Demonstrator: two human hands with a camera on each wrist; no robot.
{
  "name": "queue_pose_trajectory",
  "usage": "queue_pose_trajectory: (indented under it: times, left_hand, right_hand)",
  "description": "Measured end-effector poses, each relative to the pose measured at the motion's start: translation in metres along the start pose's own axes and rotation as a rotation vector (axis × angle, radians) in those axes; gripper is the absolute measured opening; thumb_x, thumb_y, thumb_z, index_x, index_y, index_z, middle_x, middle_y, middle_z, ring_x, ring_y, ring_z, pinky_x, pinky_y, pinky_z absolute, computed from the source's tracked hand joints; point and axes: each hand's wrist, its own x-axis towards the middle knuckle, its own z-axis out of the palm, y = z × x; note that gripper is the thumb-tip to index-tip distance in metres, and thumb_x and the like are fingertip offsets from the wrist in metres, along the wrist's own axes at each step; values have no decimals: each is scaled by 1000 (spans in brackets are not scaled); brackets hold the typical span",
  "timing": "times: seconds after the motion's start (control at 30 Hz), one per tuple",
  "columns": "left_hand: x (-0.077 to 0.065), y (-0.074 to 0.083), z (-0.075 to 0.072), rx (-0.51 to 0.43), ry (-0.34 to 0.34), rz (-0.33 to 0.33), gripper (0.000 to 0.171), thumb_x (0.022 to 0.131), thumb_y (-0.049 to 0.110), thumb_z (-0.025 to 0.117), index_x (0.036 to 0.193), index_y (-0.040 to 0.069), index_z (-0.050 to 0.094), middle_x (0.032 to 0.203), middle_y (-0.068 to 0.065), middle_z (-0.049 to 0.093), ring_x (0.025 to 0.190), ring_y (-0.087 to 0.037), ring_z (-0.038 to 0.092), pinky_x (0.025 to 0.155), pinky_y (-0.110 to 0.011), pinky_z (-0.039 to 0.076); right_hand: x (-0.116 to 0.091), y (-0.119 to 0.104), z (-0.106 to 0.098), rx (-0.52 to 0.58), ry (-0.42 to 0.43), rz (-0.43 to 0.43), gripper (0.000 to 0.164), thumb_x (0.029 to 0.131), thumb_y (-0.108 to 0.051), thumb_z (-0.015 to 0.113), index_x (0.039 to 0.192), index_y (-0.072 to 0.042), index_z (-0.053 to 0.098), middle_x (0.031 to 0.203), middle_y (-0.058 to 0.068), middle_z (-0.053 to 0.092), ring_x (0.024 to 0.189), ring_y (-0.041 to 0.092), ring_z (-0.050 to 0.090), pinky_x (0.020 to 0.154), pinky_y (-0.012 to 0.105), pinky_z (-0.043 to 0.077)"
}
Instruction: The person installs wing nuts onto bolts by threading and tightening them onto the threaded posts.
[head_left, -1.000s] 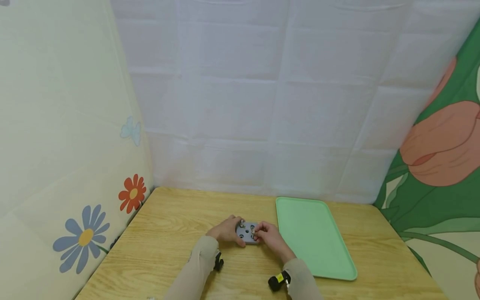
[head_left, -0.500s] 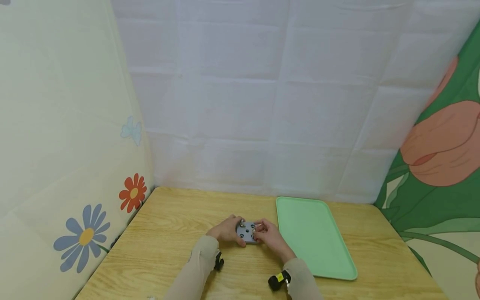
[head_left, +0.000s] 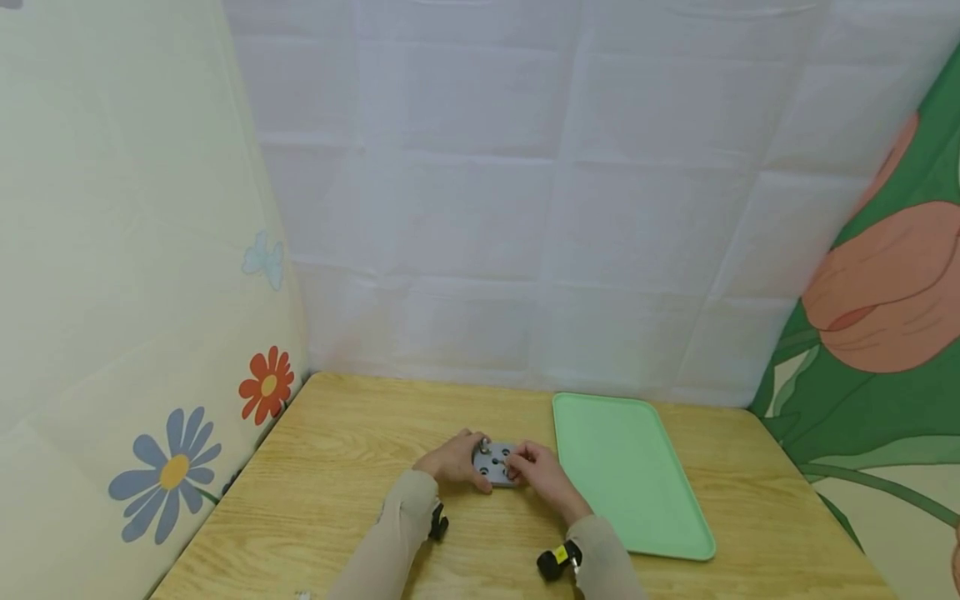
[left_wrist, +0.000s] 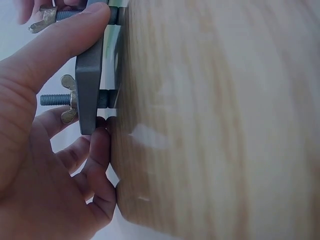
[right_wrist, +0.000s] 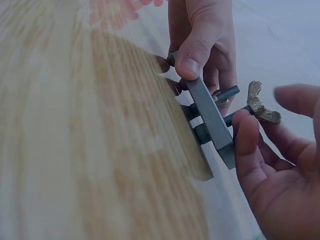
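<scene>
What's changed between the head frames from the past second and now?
Only the right hand visibly changed: its fingers shifted slightly at the wing nut they're curled around. Can't tell which way the nut turned, if at all. Nothing was visibly taken hold of or let go.

Unchanged: left hand holding the grey plate; green tray in place.

- Left forearm (head_left: 384,542) and right forearm (head_left: 607,560) slanted inward
- Left hand (head_left: 452,462) gripped, thumb (left_wrist: 65,40) opposite bent fingers (left_wrist: 97,155)
- Right hand (head_left: 544,477) faced it, fingers bent, fingertips (right_wrist: 246,131) parted
</scene>
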Motion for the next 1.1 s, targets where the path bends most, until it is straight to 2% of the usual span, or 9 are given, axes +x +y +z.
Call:
queue_pose_trajectory:
  times: [0.13,0.23,0.43,0.6,0.77,0.93,1.1]
  left_hand:
    - [1,0,1,12,3,5,81,66,33,86,134,10,48,117,-6,47,89,-16,47,78,-34,42]
    - [2,-1,1,18,5,7,81,66,33,87,134,10,48,117,-6,47,89,-16,47,79,-34,42]
    - [3,-2,1,8,7,5,82,66,32,87,134,10,48,116,-5,47,89,-16,47,79,-34,42]
    - [2,-2,1,-8,8,6,81,65,32,87,133,10,48,115,-5,47,88,-16,46,78,-34,42]
    - [2,-3,1,-9,0,2,82,66,34,87,134,11,48,114,-4,46,88,-16,46,78,-33,41]
    - [2,-2,1,-21,-6,-10,82,66,35,86,134,11,47,116,-4,46,90,-16,46,80,-35,41]
    - [2,-2,1,-20,-4,-13,82,67,35,86,135,11,47,117,-5,46,93,-17,47,82,-36,42]
  right_hand:
    - [1,0,-1,69,2,21,23,99,-2,40,96,18,53,80,15,61,75,23,60,69,36,51]
    - [4,5,-2,97,0,24,23,97,2,37,98,20,51,80,16,61,74,23,59,68,36,51]
    - [15,26,-4,104,-4,20,14,92,6,44,95,15,54,79,11,61,73,18,59,65,30,50]
    - [17,33,-4,100,-19,25,12,89,4,52,96,13,54,84,11,60,74,14,59,63,26,49]
    - [14,26,-5,101,-45,28,20,84,5,60,100,14,52,90,14,59,75,15,58,66,28,50]
    - [5,8,-5,46,-61,8,33,84,6,60,114,15,51,96,22,58,78,17,57,68,31,50]
    - [1,2,-5,-25,-65,-7,31,85,5,61,114,13,54,96,20,59,80,17,57,68,31,50]
